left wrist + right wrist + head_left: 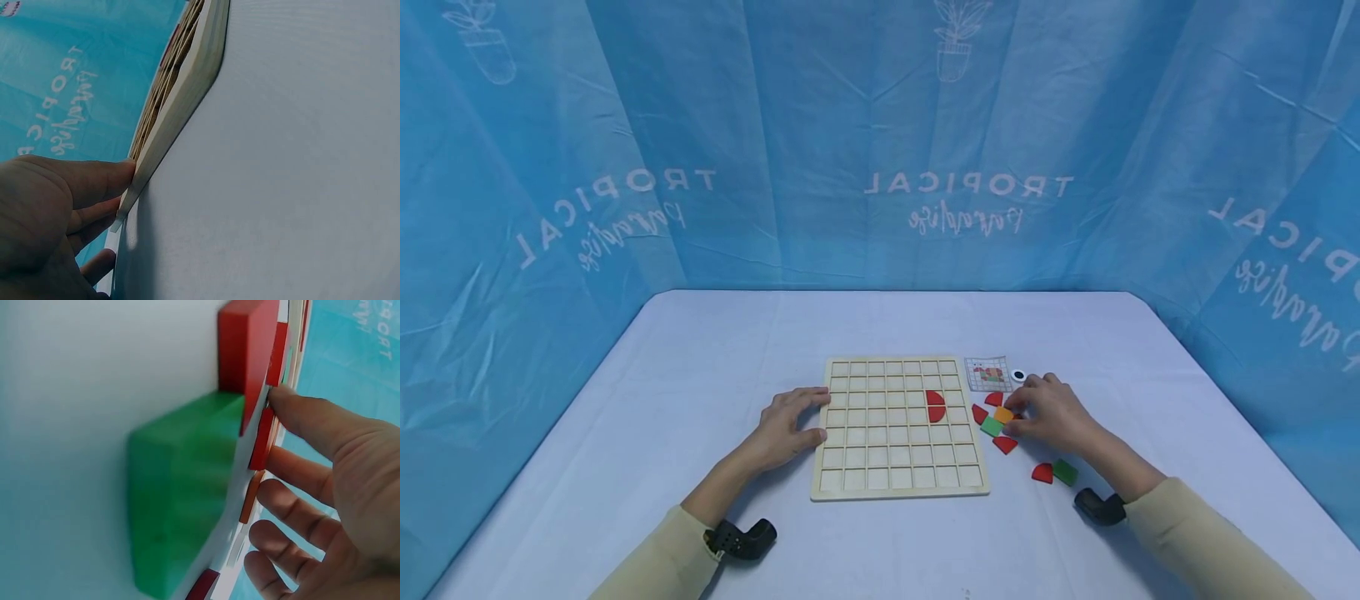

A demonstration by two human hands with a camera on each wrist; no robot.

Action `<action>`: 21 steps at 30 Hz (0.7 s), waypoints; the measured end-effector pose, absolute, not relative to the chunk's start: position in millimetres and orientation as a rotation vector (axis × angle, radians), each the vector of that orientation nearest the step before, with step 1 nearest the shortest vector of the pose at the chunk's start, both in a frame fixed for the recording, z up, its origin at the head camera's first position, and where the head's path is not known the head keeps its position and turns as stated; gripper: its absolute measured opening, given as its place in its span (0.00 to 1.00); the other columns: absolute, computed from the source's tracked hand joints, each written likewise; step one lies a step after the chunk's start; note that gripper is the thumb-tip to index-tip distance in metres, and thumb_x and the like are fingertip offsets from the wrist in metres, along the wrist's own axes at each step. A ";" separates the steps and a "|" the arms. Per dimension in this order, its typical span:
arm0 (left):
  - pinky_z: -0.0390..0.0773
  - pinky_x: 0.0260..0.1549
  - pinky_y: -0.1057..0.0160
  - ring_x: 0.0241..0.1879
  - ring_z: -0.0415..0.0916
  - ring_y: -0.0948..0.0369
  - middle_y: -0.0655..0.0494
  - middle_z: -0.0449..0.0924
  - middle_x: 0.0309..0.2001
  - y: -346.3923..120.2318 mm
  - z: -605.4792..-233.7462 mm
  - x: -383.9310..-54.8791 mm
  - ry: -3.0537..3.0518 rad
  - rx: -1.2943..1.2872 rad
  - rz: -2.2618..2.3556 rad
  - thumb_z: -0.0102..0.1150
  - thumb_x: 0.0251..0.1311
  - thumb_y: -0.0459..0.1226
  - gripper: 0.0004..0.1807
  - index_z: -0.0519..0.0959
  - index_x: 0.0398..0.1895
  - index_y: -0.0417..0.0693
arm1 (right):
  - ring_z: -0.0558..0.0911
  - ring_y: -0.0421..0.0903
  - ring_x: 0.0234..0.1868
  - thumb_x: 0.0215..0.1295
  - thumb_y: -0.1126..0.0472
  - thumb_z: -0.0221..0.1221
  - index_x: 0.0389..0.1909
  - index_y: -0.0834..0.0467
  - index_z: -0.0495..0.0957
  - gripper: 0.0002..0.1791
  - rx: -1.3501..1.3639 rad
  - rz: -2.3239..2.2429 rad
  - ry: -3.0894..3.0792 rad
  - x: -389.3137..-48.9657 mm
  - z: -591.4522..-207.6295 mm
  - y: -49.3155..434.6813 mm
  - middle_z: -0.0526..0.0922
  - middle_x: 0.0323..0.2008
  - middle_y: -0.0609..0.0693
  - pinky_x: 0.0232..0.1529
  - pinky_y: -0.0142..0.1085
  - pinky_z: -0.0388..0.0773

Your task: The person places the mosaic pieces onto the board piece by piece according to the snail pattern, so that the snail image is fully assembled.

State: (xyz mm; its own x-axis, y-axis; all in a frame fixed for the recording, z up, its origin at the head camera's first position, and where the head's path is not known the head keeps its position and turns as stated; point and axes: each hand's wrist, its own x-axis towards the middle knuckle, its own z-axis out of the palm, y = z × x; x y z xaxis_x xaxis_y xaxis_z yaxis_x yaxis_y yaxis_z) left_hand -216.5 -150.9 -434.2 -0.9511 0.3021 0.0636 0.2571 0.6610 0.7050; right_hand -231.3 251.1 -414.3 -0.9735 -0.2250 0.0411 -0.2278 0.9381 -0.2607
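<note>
A pale wooden grid board lies on the table with two red quarter-circle blocks in its cells, together forming a half disc. My left hand rests against the board's left edge, thumb and fingertips touching the rim. To the right of the board, my right hand reaches into a loose group of blocks. Its thumb and index finger pinch a red quarter-circle block, mostly hidden from the head view. Beside those fingertips lie an orange block and a green block.
A printed pattern card lies by the board's upper right corner, beside a white disc with a black centre. More red blocks surround the group. Nearer me, a red block sits against a dark green one.
</note>
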 end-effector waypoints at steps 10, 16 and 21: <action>0.43 0.66 0.37 0.69 0.50 0.44 0.49 0.64 0.68 -150.1 -433.9 -216.4 2.806 0.447 1.177 0.62 0.55 0.36 0.28 0.70 0.61 0.43 | 0.69 0.48 0.44 0.45 0.55 0.72 0.39 0.51 0.85 0.17 0.341 0.491 -3.075 -231.9 -418.9 255.2 0.79 0.39 0.50 0.37 0.36 0.73; 0.44 0.65 0.36 0.69 0.51 0.43 0.48 0.64 0.68 -151.5 -434.6 -216.4 2.812 0.484 1.174 0.62 0.56 0.37 0.28 0.70 0.61 0.42 | 0.68 0.47 0.45 0.48 0.57 0.71 0.41 0.51 0.84 0.16 0.309 0.601 -3.097 -231.2 -418.1 257.6 0.77 0.40 0.50 0.37 0.34 0.73; 0.44 0.65 0.36 0.69 0.51 0.42 0.48 0.64 0.68 -152.4 -434.5 -216.4 2.805 0.497 1.180 0.61 0.56 0.36 0.28 0.70 0.61 0.42 | 0.68 0.47 0.47 0.49 0.56 0.71 0.43 0.52 0.84 0.18 0.312 0.662 -3.084 -231.6 -413.0 255.7 0.78 0.40 0.49 0.37 0.33 0.75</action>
State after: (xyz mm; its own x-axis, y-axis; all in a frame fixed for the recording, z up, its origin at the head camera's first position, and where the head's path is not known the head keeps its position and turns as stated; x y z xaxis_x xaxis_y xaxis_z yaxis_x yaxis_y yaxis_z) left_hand -216.4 -152.4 -434.5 -0.9464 0.3153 0.0701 0.2706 0.6555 0.7051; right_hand -231.6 255.7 -413.0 -0.9802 -0.1977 0.0137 -0.1859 0.8933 -0.4092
